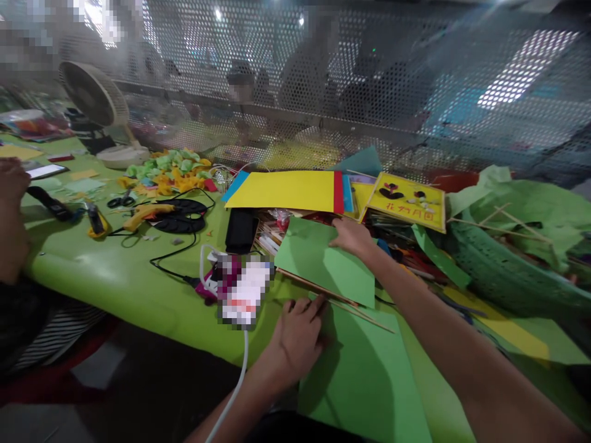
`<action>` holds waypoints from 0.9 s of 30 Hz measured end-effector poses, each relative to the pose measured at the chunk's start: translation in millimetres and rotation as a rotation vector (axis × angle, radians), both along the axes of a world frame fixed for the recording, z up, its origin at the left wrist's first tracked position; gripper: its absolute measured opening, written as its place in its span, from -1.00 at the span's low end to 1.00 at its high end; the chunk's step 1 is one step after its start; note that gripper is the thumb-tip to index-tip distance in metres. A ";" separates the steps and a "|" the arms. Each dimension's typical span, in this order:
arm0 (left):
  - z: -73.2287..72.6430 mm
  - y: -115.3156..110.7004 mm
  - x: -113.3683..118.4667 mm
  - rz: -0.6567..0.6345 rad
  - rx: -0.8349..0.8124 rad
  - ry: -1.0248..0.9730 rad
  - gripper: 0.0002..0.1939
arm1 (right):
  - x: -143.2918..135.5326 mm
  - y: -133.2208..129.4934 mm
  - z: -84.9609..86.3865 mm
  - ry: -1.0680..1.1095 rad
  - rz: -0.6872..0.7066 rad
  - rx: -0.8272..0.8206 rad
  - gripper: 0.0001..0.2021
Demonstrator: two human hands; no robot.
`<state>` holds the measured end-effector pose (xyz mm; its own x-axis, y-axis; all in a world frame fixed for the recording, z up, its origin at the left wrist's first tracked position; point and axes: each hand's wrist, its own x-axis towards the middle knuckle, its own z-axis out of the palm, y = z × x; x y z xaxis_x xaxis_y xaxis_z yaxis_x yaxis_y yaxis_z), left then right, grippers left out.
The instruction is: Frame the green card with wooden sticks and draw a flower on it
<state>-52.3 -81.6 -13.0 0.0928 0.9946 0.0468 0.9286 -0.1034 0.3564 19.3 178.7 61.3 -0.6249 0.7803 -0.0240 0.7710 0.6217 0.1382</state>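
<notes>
My left hand (299, 335) lies low over the table at the left edge of a large green paper sheet (364, 381). Its fingers are partly spread, and the fingertips reach the thin wooden sticks (360, 312). Further forward, my right hand (353, 239) has its fingers at the upper right edge of a second green paper sheet (318, 252), closed on that edge. This sheet lies above the sticks, along whose line its near edge runs. A phone (247, 292) with a white cable rests left of my hands, on a purple power strip (207, 286).
Yellow card (286, 191) and a decorated yellow picture (406, 202) lie at the back. A green basket (508, 258) stands right. Left are a glue gun (148, 215), scissors (120, 200), crumpled paper pieces (170, 169), a fan (92, 95) and another person's arm (12, 215).
</notes>
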 end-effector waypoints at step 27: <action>-3.5 0.8 0.3 0.011 -0.009 -0.018 -0.41 | 3.7 -22.6 -7.0 -0.003 0.050 0.054 -0.66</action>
